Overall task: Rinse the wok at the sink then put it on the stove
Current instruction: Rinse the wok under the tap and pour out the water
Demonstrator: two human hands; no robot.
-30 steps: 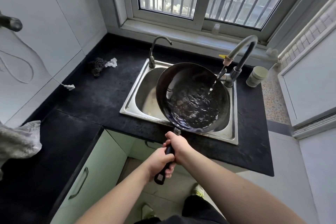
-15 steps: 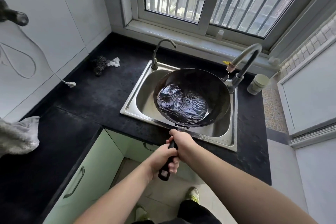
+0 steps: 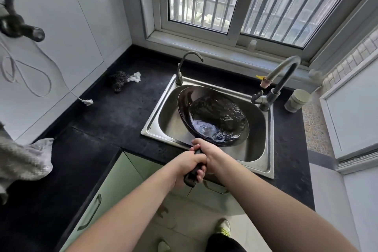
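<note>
Rinsing was the step we were on, we think, because we stood at the big steel sink point(image 3: 157, 112) set in the black counter point(image 3: 114, 116), and the wok point(image 3: 212, 116) hung over the basin with water in it. No water came out of the tall tap point(image 3: 284, 71) on the right side of the sink. The wok was round, wide and very dark, almost black. It tipped down toward us and to the right, so the water sat low on the near side and looked shiny and wavy there. Its long black handle point(image 3: 192, 174) stuck out over the front edge of the sink. We held that handle with both hands. Our right hand point(image 3: 208, 155) was wrapped around it up near the bowl, and our left hand point(image 3: 188, 165) was wrapped around it lower down, close to the end, with the two hands touching. Next, we guessed, we had to tip the wok more so the water could pour into the sink. Then we would need a firm hold to carry it to the stove, which we could not see here.
</note>
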